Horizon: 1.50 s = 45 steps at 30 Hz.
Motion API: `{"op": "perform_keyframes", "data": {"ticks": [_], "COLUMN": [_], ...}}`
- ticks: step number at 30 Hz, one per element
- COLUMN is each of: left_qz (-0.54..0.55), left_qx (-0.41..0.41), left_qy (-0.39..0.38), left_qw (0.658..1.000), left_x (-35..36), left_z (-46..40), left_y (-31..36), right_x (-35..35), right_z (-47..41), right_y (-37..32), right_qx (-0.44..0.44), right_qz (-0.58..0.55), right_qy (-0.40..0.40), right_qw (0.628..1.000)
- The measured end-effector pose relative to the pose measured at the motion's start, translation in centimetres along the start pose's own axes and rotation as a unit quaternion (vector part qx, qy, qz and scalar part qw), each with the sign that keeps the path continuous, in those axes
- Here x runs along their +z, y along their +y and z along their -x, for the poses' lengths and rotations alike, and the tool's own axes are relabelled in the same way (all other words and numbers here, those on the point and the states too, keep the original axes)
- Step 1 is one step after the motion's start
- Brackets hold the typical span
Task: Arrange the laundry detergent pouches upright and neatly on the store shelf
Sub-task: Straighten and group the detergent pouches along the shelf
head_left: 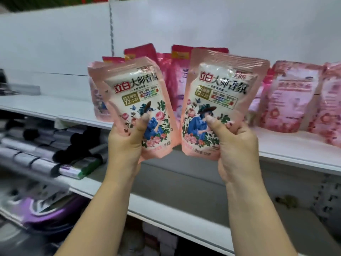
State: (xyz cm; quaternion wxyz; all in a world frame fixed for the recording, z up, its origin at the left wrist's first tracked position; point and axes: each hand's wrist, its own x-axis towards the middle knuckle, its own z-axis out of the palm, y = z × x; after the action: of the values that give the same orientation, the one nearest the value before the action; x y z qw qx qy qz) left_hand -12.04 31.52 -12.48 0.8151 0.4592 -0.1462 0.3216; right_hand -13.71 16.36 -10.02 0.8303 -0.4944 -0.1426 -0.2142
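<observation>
My left hand (125, 143) grips the lower part of a pink detergent pouch (136, 93) with a floral picture, held upright and tilted slightly left; a second pouch (95, 93) shows behind it. My right hand (234, 143) grips a matching pouch (221, 93), also upright, in front of the white shelf (295, 150). On that shelf behind stand several darker pink pouches (166, 71), and two more pink pouches (289, 97) lean with their backs showing at the right.
A lower shelf (166, 209) runs below my forearms. To the left, lower shelves hold rolled grey and black packages (46, 145) and a purple item (46, 211). A white back panel (203, 24) rises behind the pouches.
</observation>
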Motion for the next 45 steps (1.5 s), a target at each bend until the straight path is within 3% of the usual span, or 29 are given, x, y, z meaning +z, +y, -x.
{"op": "perform_keyframes", "data": {"ticks": [10, 13, 17, 23, 28, 33, 38, 40, 43, 45], "left_qz": [-0.137, -0.175, -0.273, -0.331, -0.411, -0.534, -0.618, -0.613, -0.548, -0.512], "left_qx": [0.081, 0.086, 0.097, 0.076, 0.091, 0.088, -0.012, -0.041, -0.099, -0.095], "left_qy": [-0.007, -0.004, -0.057, -0.112, -0.277, -0.251, -0.207, -0.207, -0.21, -0.205], "left_qw": [0.987, 0.981, 0.955, 0.934, 0.864, 0.803, 0.759, 0.761, 0.803, 0.829], "left_x": [-12.9, -13.9, -13.6, -13.1, -15.3, -16.4, -16.1, -16.1, -16.4, -16.6], "left_z": [-8.7, -12.1, -16.2, -19.1, -20.9, -23.3, -24.5, -25.0, -25.5, -25.5], "left_y": [3.7, 2.6, 0.5, -1.6, -2.3, -2.4, -2.5, -2.9, -3.6, -3.7], "right_x": [11.2, 11.7, 11.8, 11.2, 11.5, 13.1, 16.0, 17.6, 19.7, 20.3], "right_z": [2.6, 3.0, 3.1, 2.9, 1.7, 0.0, -3.2, -4.8, -6.3, -6.9], "right_y": [7.6, 8.1, 8.3, 8.3, 9.3, 10.2, 10.3, 11.3, 13.6, 15.3], "right_qx": [0.004, 0.002, -0.007, -0.024, -0.025, -0.036, -0.099, -0.113, -0.112, -0.11], "right_qz": [0.047, 0.058, 0.055, 0.062, 0.052, 0.049, 0.087, 0.142, 0.237, 0.303], "right_qy": [0.025, 0.05, 0.09, 0.126, 0.129, 0.124, 0.102, 0.085, 0.059, 0.055], "right_qw": [0.999, 0.997, 0.994, 0.99, 0.99, 0.99, 0.986, 0.98, 0.963, 0.945]}}
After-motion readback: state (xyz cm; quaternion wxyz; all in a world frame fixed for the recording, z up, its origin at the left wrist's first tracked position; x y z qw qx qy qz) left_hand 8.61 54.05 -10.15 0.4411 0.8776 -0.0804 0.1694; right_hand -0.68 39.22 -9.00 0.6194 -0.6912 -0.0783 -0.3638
